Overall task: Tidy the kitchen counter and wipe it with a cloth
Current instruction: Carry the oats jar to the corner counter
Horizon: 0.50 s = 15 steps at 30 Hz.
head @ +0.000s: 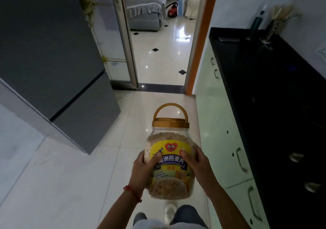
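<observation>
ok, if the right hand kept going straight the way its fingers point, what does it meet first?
The right hand is already wrapped on the oatmeal jar, fingers pointing left across it. Past the jar, probably the left hand; depth unclear.

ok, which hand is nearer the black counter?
Right. The right hand grips the oatmeal jar on the side facing the black counter; the left hand grips the jar's far side, toward the fridge.

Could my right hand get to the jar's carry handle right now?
Probably yes: the handle stands clear above the lid with nothing over it, but the right hand grips the oatmeal jar, so the left hand would bear it alone.
</observation>
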### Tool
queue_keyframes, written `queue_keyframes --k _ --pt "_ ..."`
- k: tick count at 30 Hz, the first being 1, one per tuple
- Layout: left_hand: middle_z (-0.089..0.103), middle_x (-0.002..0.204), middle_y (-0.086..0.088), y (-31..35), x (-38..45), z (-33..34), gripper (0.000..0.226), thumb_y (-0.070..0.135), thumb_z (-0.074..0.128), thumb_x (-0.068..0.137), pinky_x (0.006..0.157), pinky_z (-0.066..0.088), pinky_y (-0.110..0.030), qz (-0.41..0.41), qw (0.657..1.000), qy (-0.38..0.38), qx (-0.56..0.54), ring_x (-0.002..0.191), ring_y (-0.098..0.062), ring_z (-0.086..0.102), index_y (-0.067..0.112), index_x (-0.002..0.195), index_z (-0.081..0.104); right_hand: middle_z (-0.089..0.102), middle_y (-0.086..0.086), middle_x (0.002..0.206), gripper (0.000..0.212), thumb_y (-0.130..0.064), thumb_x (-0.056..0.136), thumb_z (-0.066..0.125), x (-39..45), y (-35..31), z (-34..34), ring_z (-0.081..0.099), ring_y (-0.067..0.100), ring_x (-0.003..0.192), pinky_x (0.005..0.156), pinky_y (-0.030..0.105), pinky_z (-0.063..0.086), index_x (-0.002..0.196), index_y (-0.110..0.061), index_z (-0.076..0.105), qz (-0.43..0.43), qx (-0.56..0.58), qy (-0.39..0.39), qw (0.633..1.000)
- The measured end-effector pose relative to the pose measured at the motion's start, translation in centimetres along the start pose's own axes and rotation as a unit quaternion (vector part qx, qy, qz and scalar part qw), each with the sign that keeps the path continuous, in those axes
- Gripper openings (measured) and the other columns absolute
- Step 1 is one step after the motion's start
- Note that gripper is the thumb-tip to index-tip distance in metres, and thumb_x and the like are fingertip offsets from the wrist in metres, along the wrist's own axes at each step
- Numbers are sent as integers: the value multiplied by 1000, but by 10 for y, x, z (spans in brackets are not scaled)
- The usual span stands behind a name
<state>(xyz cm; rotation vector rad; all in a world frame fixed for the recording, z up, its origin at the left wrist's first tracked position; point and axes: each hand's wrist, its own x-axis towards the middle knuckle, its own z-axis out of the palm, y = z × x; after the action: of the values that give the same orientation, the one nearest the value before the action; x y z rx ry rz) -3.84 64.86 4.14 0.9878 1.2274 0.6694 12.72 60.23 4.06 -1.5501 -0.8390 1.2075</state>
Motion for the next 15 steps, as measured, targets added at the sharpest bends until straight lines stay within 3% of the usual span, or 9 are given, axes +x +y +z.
queue_keyframes --k 2,7,11,15 --pt "70 95 -10 25 31 2 67 55 77 48 55 57 -25 9 1000 9 -5 74 -22 71 17 100 57 64 -5 106 100 -83 31 65 41 -19 -1 68 7 85 60 16 54 114 -31 48 -4 6 -16 1000" --pt "71 90 -5 67 113 -6 67 59 62 40 52 55 -21 24 999 30 -21 67 -16 72 20 95 57 64 1 110 109 -80 34 67 137 -48 8 68 15 92 65 23 57 124 -21 47 2 -2 -44 999" --pt "70 95 -9 93 196 -17 70 60 62 41 58 58 -27 30 999 34 -4 77 -23 71 18 97 57 65 4 111 105 -78 37 69 218 -60 21 69 17 92 67 26 58 123 -21 48 7 5 -34 999" --pt "69 95 -4 131 288 -28 69 62 60 42 54 55 -20 34 999 9 7 80 -21 69 22 97 56 66 2 108 102 -79 36 68 301 -83 35 69 13 89 64 23 57 120 -23 50 1 24 1 1000"
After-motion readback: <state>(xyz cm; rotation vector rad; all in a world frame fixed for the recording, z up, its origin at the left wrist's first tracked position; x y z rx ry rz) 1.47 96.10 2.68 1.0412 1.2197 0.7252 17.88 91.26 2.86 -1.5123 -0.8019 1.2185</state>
